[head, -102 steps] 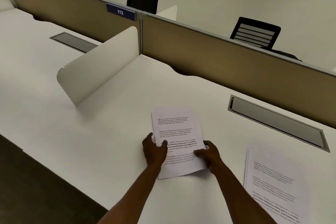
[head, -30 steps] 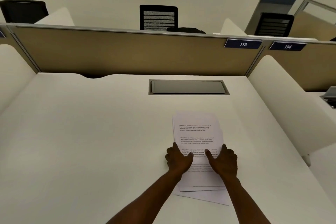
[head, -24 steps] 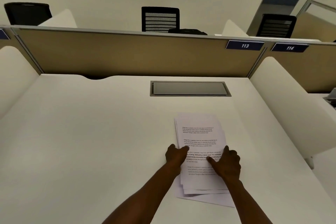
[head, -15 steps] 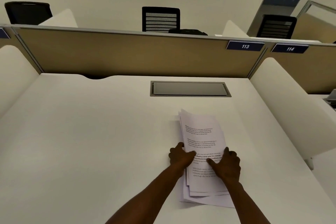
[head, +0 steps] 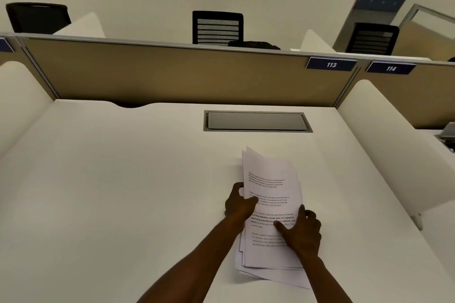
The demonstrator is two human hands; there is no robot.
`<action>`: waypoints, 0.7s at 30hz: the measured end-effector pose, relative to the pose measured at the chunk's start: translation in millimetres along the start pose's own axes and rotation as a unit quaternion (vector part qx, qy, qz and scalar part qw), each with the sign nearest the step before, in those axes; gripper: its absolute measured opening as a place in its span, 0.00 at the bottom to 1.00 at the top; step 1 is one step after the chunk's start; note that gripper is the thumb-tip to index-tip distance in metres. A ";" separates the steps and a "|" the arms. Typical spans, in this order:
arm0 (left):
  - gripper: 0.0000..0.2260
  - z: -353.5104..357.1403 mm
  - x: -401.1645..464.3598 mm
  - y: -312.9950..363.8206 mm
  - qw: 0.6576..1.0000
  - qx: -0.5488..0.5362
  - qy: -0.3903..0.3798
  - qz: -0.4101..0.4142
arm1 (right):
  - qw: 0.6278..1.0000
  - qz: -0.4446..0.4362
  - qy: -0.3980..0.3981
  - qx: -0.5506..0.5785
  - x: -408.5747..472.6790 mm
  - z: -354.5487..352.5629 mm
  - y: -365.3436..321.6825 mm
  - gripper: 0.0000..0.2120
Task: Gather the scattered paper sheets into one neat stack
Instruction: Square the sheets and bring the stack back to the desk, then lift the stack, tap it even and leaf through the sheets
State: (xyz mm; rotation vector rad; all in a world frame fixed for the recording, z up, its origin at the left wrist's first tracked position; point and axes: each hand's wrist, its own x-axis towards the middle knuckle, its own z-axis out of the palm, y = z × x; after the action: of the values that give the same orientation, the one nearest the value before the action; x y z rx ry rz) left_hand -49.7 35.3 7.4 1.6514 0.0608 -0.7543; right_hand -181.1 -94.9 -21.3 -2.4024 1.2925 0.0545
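A loose stack of printed paper sheets (head: 270, 179) is held over the white desk (head: 110, 192), right of centre. Its left edge is lifted and its far end tilts up. The near edges are staggered and uneven. My left hand (head: 240, 203) grips the stack's left edge, thumb on top and fingers under it. My right hand (head: 301, 231) holds the stack's right side lower down, thumb across the printed top sheet, fingers curled at the edge.
A grey cable hatch (head: 257, 121) is set into the desk behind the stack. A tan partition (head: 172, 74) with labels 113 and 114 closes the back. White side dividers (head: 384, 135) stand left and right. Black chairs (head: 218, 28) show beyond.
The flat pile under both hands has been taken by its side edges. Its left edge and far end have lifted off the desk. My left hand moved farther up the edge.
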 end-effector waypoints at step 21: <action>0.22 15.7 -63.2 5.5 0.901 0.233 -0.137 0.341 | 0.887 0.074 0.007 0.457 1.1 -17.5 10.2 0.37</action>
State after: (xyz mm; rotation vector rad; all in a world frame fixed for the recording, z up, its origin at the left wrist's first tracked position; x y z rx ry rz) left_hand -103.6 42.9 43.3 1.8193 -0.9200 -0.4574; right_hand -191.4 -107.2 -9.0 -1.4933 1.1376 -0.4350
